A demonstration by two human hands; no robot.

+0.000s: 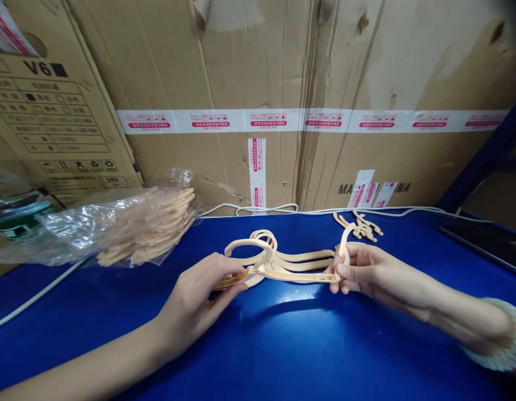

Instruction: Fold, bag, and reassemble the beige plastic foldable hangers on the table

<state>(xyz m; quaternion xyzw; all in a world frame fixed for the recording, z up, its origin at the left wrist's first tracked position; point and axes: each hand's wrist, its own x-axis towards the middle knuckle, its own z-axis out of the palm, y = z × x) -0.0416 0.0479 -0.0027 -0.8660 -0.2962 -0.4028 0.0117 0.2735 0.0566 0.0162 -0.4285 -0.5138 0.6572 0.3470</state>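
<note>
A beige plastic clothes hanger (297, 274) with a curved hook is held just above the blue table. My left hand (195, 295) pinches its left arm near the middle joint. At its right end, my right hand (362, 267) grips a small curved beige piece (344, 240) between thumb and fingers, touching the tip of the hanger's arm. Whether the two are joined I cannot tell. Behind the held hanger lie several similar hangers (303, 257), their hooks overlapping and partly hidden. A small pile of loose curved pieces (362, 227) rests beyond my right hand.
A clear plastic bag (86, 228) of beige hanger parts (157, 228) lies at the left on the blue table (291, 345). A green container (21, 217) stands beside it. White cable (258, 209) runs along cardboard boxes (216, 161) at the back. A dark flat device (487, 245) lies far right.
</note>
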